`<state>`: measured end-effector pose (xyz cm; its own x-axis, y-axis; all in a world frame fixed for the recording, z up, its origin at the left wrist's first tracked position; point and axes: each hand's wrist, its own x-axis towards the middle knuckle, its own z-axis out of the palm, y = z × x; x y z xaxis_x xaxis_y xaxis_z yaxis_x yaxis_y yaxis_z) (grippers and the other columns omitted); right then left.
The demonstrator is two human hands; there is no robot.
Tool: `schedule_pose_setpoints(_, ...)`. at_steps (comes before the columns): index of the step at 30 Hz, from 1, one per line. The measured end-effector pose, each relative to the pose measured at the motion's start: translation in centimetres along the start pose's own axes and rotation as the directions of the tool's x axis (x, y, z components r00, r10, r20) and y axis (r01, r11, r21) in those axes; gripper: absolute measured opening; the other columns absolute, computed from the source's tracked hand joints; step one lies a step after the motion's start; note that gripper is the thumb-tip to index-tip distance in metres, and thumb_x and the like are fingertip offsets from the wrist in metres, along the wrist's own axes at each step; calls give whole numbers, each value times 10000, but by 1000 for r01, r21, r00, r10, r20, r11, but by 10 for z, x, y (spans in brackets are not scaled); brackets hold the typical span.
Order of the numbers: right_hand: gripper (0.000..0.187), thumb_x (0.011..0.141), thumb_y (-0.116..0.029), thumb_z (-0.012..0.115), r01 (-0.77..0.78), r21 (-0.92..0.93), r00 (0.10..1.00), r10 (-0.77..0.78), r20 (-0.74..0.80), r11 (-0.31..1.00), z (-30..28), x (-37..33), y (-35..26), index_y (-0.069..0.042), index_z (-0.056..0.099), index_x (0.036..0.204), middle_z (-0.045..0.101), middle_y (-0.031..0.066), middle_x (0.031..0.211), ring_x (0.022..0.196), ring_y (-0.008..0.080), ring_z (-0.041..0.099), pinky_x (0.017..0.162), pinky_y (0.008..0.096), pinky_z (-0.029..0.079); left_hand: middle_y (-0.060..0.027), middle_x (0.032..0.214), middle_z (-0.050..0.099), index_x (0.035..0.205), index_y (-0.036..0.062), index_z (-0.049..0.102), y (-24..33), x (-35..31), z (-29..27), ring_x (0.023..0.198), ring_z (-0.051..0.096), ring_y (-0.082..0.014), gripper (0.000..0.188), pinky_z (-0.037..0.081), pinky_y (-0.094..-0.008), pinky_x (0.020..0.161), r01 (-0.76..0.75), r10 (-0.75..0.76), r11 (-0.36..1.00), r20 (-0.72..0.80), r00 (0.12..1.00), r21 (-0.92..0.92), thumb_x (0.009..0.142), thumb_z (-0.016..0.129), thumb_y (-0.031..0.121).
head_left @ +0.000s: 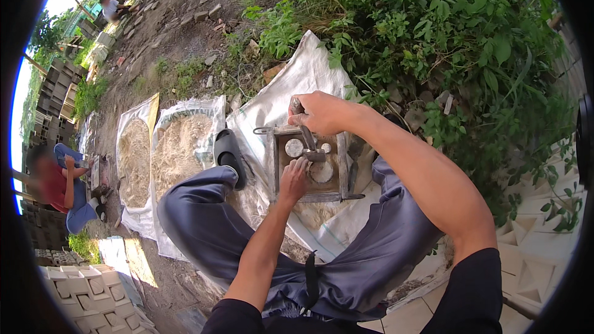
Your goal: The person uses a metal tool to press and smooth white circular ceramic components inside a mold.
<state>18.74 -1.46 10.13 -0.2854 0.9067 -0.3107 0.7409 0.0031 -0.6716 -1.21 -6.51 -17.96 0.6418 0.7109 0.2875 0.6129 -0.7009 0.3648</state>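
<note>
While clasping the handle of a dark hammer-like tool (307, 140) in the right grip (318, 113), holds it over the far side of a shallow rectangular mould (271, 167). On that side, a firm grasp: wrapped right round the handle, with no gap in sight. From there, a long axis running back toward the body and slanting slightly rightward, down to a blocky head set crosswise within the frame. Nearest to that head, the left grip (294, 178): bent at the fingers, coming in from the body side, tips right beside the head's left end. Cannot tell whether touching it, nor whether pinching anything. Around the head, three pale round shapes: a medium disc (294, 147) beyond and to the left, a small disc (326, 148) beyond and to the right, a large disc (322, 175) toward the body, partly covered. Under the mould, a white sheet (303, 68); to the left, a dark sandal (230, 154) and, farther off, heaps of pale powder (133, 154).
</note>
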Motion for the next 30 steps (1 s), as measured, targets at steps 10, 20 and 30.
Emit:
schedule_pose_setpoints(10, 248, 915, -262, 622, 26, -4, 1000, -26, -1, 1000, 0, -4, 0, -50, 602, 1044, 676, 161, 937, 863, 272, 632, 773, 382, 470, -49, 1102, 635, 1164, 93, 607, -34, -3, 24, 1128, 503, -265, 384, 393, -404, 880, -197, 88, 932, 337, 937, 304, 801, 577, 213)
schedule_pose_setpoints(20, 321, 906, -315, 631, 33, -2, 999, -33, 32, 999, -2, -4, -3, -28, 628, 1051, 684, 180, 938, 912, 314, 651, 812, 420, 475, -251, 1326, 507, 1306, -64, 456, -5, -22, -9, 1204, 496, -369, 683, 392, -441, 1034, 315, -302, 948, 193, 933, -37, 803, 705, 324)
schedule_pose_setpoints(30, 323, 908, -315, 629, 37, 13, 998, -37, 48, 999, 3, -2, 6, -32, 634, 1065, 686, 194, 921, 896, 311, 663, 796, 418, 488, -316, 1315, 496, 1358, -105, 392, 3, -1, -17, 1256, 469, -413, 818, 381, -420, 1066, 586, -481, 807, 498, 721, -70, 772, 744, 346)
